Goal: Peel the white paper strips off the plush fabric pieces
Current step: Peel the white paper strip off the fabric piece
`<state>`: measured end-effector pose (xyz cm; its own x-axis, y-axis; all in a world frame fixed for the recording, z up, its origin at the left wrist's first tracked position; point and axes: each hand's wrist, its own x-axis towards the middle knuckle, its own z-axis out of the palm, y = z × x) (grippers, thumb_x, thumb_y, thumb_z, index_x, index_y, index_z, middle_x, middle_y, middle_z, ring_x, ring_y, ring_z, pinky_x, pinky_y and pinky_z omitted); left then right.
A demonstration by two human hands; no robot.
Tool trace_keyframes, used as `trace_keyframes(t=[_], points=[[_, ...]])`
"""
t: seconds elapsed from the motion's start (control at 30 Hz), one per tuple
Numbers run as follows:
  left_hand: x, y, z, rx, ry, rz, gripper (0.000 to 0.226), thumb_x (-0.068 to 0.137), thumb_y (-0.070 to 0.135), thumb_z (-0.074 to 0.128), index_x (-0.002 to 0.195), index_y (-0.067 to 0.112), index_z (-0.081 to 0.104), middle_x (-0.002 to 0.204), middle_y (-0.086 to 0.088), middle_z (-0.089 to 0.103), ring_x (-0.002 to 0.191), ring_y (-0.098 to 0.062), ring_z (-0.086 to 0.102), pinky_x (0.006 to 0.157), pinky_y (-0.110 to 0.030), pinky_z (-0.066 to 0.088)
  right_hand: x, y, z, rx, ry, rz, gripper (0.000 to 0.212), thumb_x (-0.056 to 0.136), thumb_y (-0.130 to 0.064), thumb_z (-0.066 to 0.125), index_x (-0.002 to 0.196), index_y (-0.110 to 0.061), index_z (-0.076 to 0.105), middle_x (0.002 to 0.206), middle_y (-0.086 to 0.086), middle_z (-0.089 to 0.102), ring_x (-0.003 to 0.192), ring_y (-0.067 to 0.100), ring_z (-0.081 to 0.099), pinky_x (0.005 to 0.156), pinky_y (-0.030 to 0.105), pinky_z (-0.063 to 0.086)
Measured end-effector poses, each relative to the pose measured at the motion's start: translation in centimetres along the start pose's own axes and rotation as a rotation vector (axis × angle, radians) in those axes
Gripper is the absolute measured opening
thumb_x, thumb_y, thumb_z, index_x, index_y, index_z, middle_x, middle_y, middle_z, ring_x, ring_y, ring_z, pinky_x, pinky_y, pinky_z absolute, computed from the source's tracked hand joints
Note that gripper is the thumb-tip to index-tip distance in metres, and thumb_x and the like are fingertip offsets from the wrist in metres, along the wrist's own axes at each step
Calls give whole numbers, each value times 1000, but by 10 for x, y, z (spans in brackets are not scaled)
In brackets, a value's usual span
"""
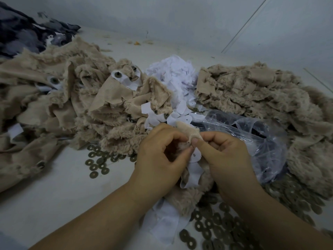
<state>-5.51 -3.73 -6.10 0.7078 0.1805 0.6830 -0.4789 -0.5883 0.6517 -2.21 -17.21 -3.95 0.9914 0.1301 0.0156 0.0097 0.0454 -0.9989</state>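
A small beige plush piece (189, 130) sits between both hands at the centre of the view. My left hand (158, 156) curls its fingers around the piece's left side. My right hand (227, 156) pinches the top edge with thumb and forefinger. A white paper strip (193, 170) hangs down from the piece between my palms. More plush of the same piece (185, 197) drapes below my wrists.
A big heap of beige plush pieces (72, 98), some with white strips, lies at the left. Another plush heap (255, 94) lies at the right. Peeled white paper (173, 74) is piled behind. A clear plastic bag (255, 141) and several bronze washers (97, 165) lie on the table.
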Motion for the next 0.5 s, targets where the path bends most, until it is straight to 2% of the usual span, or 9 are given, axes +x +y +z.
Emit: trace_keyframes(t=[0.13, 0.3, 0.4, 0.5], points=[[0, -1, -2, -18, 22, 42, 14, 78, -8, 74, 81, 5, 70, 83, -2, 60, 79, -9, 57, 70, -17, 47, -1, -1, 1, -16, -4, -3, 10, 84, -8, 75, 76, -13, 77, 72, 14, 75, 62, 23, 70, 59, 31, 61], [-1, -4, -2, 47, 31, 46, 11, 79, -7, 74, 80, 4, 72, 83, 0, 62, 79, -6, 58, 71, -17, 47, -2, -3, 2, -45, 4, 1, 3, 84, -8, 75, 82, -7, 75, 72, 16, 74, 64, 26, 70, 63, 36, 61], [-1, -4, -2, 89, 23, 70, 9, 80, -5, 72, 81, 4, 72, 84, -1, 63, 78, -7, 57, 72, -15, 46, -3, -4, 1, -82, 0, -46, 5, 84, -8, 75, 80, -6, 76, 67, 16, 72, 57, 22, 67, 56, 30, 59], [-2, -3, -1, 164, 12, 119, 6, 81, -2, 70, 81, 3, 72, 83, -4, 64, 77, -8, 56, 72, -13, 45, -4, -4, 0, -157, -10, -135, 7, 83, -8, 77, 76, -11, 77, 62, 6, 72, 52, 10, 65, 53, 20, 55]])
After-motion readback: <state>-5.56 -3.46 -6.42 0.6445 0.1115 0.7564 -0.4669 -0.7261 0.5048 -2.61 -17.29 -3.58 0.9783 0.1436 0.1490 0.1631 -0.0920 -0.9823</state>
